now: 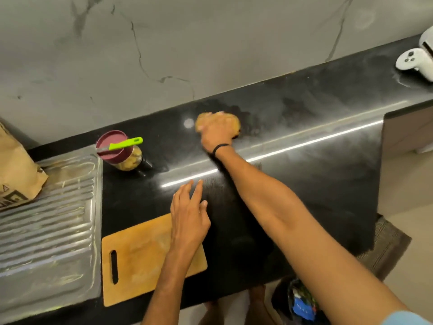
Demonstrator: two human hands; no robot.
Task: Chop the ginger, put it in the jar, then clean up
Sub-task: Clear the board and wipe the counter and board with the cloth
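Left hand (187,214), lower centre, grip spread over the chopping board (140,259), idles while the right hand (216,136), grip blurred beyond telling, wipes the worktop (304,184) with a cloth (234,121), seemingly cleanup; next, probably clear the knife (125,144) off the centre-left jar (112,138) holding ginger (128,164).

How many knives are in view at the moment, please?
1. The green-handled knife lies across the maroon lid of the jar, behind the cutting board. Another could be hidden behind the paper bag or out of frame.
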